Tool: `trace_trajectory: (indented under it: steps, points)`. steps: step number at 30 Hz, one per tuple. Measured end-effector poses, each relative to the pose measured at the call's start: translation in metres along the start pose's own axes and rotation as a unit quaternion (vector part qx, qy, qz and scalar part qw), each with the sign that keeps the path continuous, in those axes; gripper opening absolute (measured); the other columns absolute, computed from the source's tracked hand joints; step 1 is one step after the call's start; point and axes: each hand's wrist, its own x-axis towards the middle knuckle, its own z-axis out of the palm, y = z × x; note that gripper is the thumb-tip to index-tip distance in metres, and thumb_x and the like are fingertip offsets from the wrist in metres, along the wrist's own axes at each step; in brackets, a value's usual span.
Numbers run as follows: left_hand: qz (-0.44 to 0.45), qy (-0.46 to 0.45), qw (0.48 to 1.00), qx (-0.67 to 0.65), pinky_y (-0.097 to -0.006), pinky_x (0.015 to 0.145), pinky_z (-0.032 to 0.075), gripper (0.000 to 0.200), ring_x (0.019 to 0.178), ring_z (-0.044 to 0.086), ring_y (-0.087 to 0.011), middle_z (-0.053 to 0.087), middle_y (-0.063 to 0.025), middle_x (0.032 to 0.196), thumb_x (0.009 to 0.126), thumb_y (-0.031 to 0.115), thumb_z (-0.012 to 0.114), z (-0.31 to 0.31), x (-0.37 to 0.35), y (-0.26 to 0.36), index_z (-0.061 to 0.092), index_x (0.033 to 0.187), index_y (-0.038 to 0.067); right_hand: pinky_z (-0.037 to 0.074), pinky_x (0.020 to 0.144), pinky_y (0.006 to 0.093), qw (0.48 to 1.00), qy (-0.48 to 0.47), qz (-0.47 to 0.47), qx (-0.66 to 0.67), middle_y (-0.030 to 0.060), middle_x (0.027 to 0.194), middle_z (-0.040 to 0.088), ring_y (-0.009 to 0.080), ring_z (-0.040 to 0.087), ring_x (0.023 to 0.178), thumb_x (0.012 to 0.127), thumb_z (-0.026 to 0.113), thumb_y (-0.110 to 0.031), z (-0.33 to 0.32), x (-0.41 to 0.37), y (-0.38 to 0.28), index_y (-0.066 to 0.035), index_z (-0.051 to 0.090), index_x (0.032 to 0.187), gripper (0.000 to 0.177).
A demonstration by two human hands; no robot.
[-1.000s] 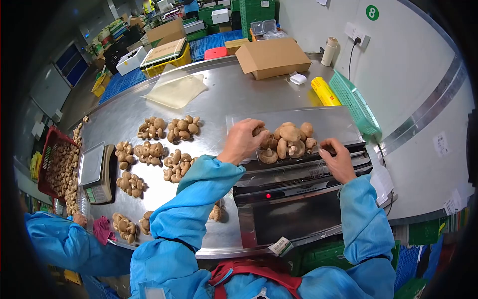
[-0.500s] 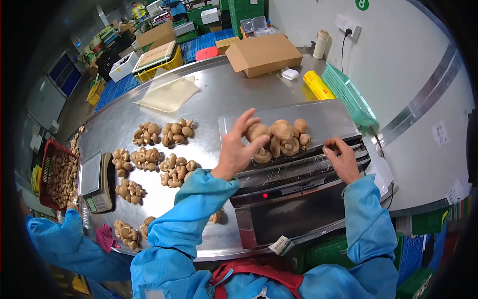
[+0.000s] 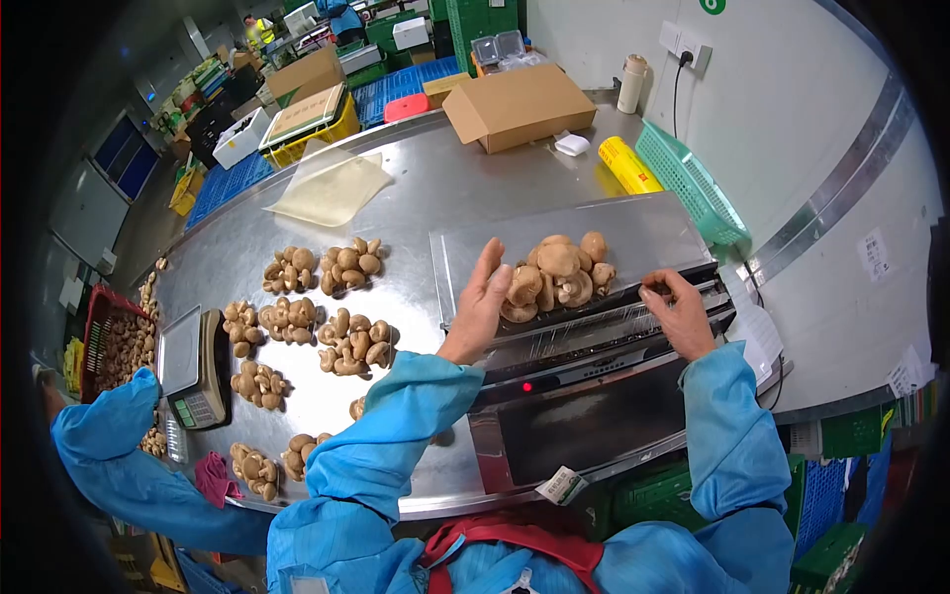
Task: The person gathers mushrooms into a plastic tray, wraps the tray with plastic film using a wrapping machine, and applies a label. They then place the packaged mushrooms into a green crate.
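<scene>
A pile of brown mushrooms [image 3: 556, 272] lies on the metal plate of a film-wrapping machine [image 3: 584, 381], whose red light is lit. My left hand [image 3: 478, 312] stands on edge at the pile's left side, fingers stretched up and thumb close to the nearest mushroom. To the right of the pile, my right hand [image 3: 681, 315] is closed in a pinch at the machine's front bar; what is between the fingertips is hidden. Clear plastic film [image 3: 539, 346] stretches along the bar between my hands. Several mushroom clusters [image 3: 351, 342] lie on the steel table [image 3: 416, 188] to the left.
A scale [image 3: 198, 381] and a red basket [image 3: 104, 322] of mushrooms stand at left, near a co-worker's blue sleeve [image 3: 119, 436]. Behind are a cardboard box [image 3: 524, 104], a yellow roll [image 3: 628, 166], a green basket [image 3: 693, 188] and a bottle [image 3: 631, 84].
My left hand has lowered from over the mushrooms' left side to beside them, its fingers less spread. My right hand stays nearly still. The co-worker's arm has shifted at left.
</scene>
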Motion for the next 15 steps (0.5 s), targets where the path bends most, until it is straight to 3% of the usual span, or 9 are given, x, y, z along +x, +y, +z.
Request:
trace_trajectory:
  steps: [2, 4, 5, 6, 8, 12, 15]
  points:
    - [-0.006, 0.008, 1.0, -0.007, -0.0362, 0.109, 0.023, 0.058, 0.134, 0.027, -0.0259, 0.031, -0.0161, 0.144, 0.097, 0.039, 0.038, -0.01, -0.001, 0.001, 0.026, 0.141, 0.004, 0.044, 0.077, 0.0308, 1.0, 0.002, -0.005, -0.008, 0.01, 0.088, 0.062, 0.0187, 0.058, 0.084, 0.085, 0.06, -0.014, -0.003, 0.005, 0.002, 0.003, 0.057, 0.099, 0.022]
    - [-0.087, 0.044, 0.995, -0.029, -0.0394, 0.108, 0.025, 0.056, 0.133, 0.029, -0.0271, 0.032, -0.0167, 0.143, 0.097, 0.038, 0.037, -0.02, -0.002, -0.001, 0.028, 0.14, 0.004, 0.045, 0.078, 0.0303, 0.998, 0.0, 0.024, 0.053, 0.0109, 0.089, 0.063, 0.0186, 0.058, 0.084, 0.087, 0.057, -0.018, -0.008, 0.02, 0.016, 0.003, 0.058, 0.104, 0.027]
    - [-0.157, 0.063, 0.981, -0.098, -0.0428, 0.107, 0.025, 0.057, 0.133, 0.029, -0.0284, 0.03, -0.0179, 0.143, 0.097, 0.039, 0.036, -0.019, -0.005, 0.012, 0.026, 0.141, 0.004, 0.044, 0.082, 0.0262, 0.998, -0.033, 0.03, 0.047, 0.0125, 0.103, 0.061, 0.0173, 0.057, 0.096, 0.092, 0.051, -0.023, -0.012, 0.032, 0.033, 0.003, 0.053, 0.118, 0.036]
    - [-0.157, 0.06, 0.981, -0.098, -0.0428, 0.107, 0.025, 0.057, 0.133, 0.029, -0.0284, 0.03, -0.0179, 0.143, 0.097, 0.039, 0.036, -0.02, -0.004, 0.011, 0.026, 0.141, 0.004, 0.044, 0.082, 0.0262, 0.998, -0.03, 0.032, 0.047, 0.0125, 0.103, 0.061, 0.0173, 0.057, 0.096, 0.092, 0.051, -0.023, -0.009, 0.044, 0.037, 0.003, 0.053, 0.118, 0.036]
    - [-0.223, 0.079, 0.956, -0.172, -0.045, 0.107, 0.025, 0.062, 0.134, 0.025, -0.0295, 0.026, -0.0195, 0.145, 0.097, 0.044, 0.034, -0.024, -0.001, 0.008, 0.021, 0.142, 0.004, 0.042, 0.088, 0.0288, 0.958, -0.055, 0.183, 0.214, 0.0151, 0.117, 0.056, 0.0186, 0.054, 0.105, 0.095, 0.045, -0.032, 0.003, 0.064, 0.038, 0.0, 0.047, 0.126, 0.044]
    - [-0.237, 0.071, 0.945, -0.213, -0.0473, 0.108, 0.023, 0.069, 0.136, 0.019, -0.0315, 0.021, -0.0208, 0.146, 0.095, 0.051, 0.034, -0.023, 0.005, 0.008, 0.017, 0.143, 0.004, 0.04, 0.092, 0.0313, 0.934, -0.087, 0.208, 0.277, 0.0137, 0.122, 0.052, 0.0191, 0.05, 0.11, 0.097, 0.039, -0.037, 0.038, 0.078, 0.035, -0.002, 0.044, 0.13, 0.048]
    - [-0.236, 0.07, 0.947, -0.205, -0.0472, 0.108, 0.021, 0.07, 0.137, 0.019, -0.0315, 0.02, -0.0208, 0.146, 0.094, 0.051, 0.035, -0.025, 0.009, 0.01, 0.017, 0.143, 0.004, 0.037, 0.095, 0.0331, 0.946, -0.13, 0.148, 0.256, 0.0106, 0.122, 0.052, 0.0188, 0.048, 0.113, 0.098, 0.037, -0.035, 0.05, 0.066, 0.034, -0.002, 0.045, 0.129, 0.046]
